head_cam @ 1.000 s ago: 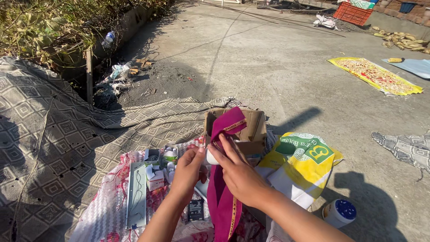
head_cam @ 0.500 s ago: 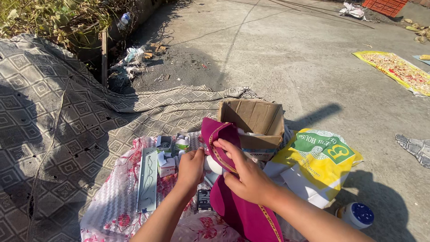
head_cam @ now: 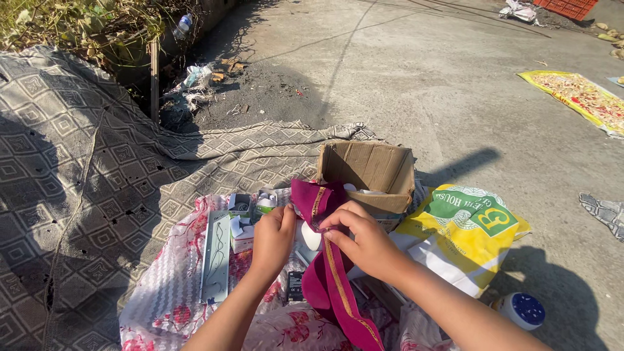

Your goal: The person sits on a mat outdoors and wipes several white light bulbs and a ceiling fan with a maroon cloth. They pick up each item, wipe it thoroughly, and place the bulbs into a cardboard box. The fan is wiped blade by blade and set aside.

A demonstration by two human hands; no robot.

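Head camera looks down on a person sitting on the ground outdoors, with an open cardboard box (head_cam: 368, 174) as the fixed mark of the scene. Just in front of the box, toward the viewer, both hands work a magenta cloth strip with a gold border (head_cam: 333, 273): its upper end is folded over between the hands, almost touching the box's near wall, and the rest hangs down toward the viewer. The right hand (head_cam: 364, 242) has its fingers (head_cam: 338, 221) pinched together on the folded upper edge; the left hand (head_cam: 273, 235), left of the box's front, has its fingers curled shut against the strip's left side, though how firmly they grip is hidden behind the knuckles. A white rounded object (head_cam: 312, 237) sits partly covered between the hands, too hidden to name. By the look of it the strip is only partly wound or folded: one turn is made at the top and most of its length is loose. Left of the box lie small green-and-white cartons (head_cam: 252, 207) and a long pale flat pack (head_cam: 216, 257) on a floral pink-and-white cloth (head_cam: 162, 292). Right of the box lies a yellow and green printed sack (head_cam: 465, 227), and nearer the viewer than that a white jar with a blue lid (head_cam: 523, 310). A grey patterned mat (head_cam: 78, 175) spreads far to the box's left over the concrete ground (head_cam: 416, 84).
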